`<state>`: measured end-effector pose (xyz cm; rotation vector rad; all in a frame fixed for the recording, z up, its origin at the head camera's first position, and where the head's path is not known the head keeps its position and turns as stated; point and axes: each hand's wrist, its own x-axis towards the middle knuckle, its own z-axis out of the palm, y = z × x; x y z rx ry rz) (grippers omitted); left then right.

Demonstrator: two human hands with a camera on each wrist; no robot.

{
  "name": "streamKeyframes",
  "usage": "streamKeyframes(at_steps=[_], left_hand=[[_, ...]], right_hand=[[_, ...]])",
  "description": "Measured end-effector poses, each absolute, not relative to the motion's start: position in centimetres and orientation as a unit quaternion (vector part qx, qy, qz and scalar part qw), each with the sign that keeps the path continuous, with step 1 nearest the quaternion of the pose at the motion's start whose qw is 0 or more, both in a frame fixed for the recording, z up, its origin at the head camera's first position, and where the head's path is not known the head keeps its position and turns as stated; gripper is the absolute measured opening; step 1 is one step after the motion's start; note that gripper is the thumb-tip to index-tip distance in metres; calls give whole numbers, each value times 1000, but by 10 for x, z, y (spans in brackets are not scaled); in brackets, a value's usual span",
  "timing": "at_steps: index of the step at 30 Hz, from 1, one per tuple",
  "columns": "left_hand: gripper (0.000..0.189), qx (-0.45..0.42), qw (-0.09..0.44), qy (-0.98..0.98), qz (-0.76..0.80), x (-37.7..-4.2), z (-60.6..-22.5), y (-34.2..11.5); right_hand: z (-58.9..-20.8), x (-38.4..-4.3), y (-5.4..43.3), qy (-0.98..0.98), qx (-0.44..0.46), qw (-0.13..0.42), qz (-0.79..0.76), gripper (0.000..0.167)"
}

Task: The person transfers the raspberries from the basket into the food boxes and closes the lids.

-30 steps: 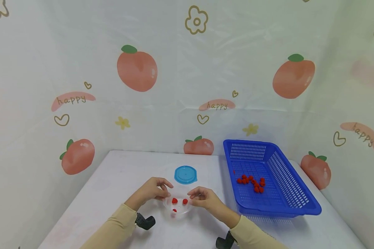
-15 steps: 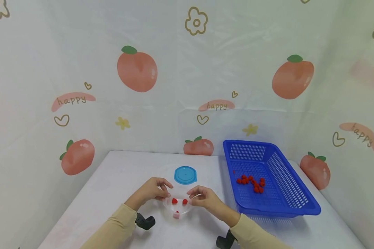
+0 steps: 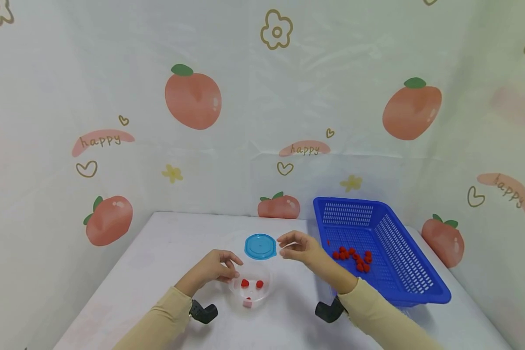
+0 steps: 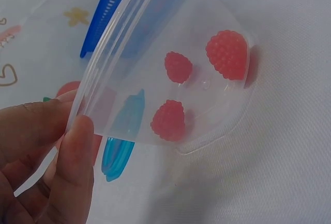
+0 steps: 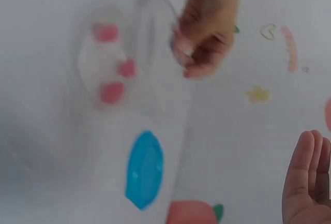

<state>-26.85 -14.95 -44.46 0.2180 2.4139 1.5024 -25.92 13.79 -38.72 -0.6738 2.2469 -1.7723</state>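
Observation:
My left hand (image 3: 216,267) pinches the rim of a clear plastic container (image 4: 207,115) between thumb and fingers. Inside it lie three red raspberries (image 4: 170,120), best seen in the left wrist view. Behind the container on the table is a blue lid (image 3: 260,246) with a small tab at its edge. My right hand (image 3: 302,248) hovers just right of this lid, thumb and fingers apart and holding nothing. The right wrist view shows its fingers (image 5: 305,167) straight.
A blue perforated basket (image 3: 393,282) stands on the right of the white table (image 3: 179,233), with several more raspberries (image 3: 359,260) in it. A printed white cloth (image 3: 245,97) hangs behind the table. Each wrist wears a black camera.
My right hand has let go of the container's right rim and moved up and right, to beside the blue lid. The left hand has kept its place on the container.

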Motion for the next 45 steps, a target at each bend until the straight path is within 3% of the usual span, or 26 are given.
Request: streamKeyframes(at_steps=[11,20,26,34,45], left_hand=[[26,75,143,841,517,-267,-444,-149],[25,69,140,846,510,-268,-446,-149],[26,68,139,848,507,-268,-446,-149],[26,70,140,848,507,-269,-447,-150],[26,61,141,851,502,-269,-447,-148]], right_hand=[[-350,-291,188,731,-224,2,-645,27],[-365,-318,243,757,-188,-45,-625,28],[-379,-330,275,776,-149,-39,-612,30],[-387,-335,308,821,-77,-21,-566,59],[-405,-332,334,856,-23,27,-516,59]])
